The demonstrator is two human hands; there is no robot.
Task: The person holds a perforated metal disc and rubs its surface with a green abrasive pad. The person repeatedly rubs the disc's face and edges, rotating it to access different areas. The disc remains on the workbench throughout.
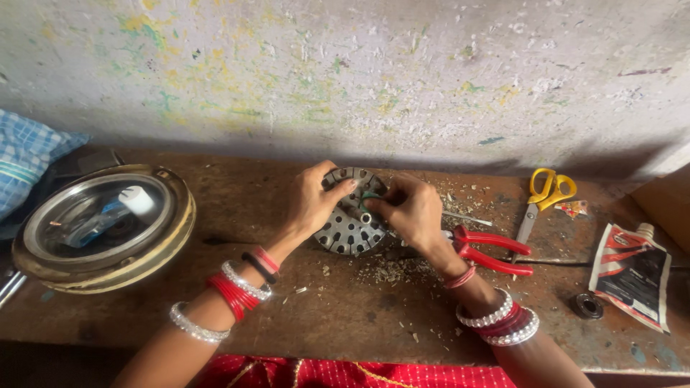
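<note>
Meanwhile, left hand (pixel 314 197) gripped perforated metal disc (pixel 350 213), tilted up off desk (pixel 345 316), steadying it; right hand (pixel 411 210) pinched green wire (pixel 370 195) at disc's hub. Red pliers (pixel 489 250), yellow scissors (pixel 543 197) lay just right of right hand.

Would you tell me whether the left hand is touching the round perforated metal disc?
Touching: in the head view, the left hand lies on the disc, its fingers wrapped over the upper rim.
</note>
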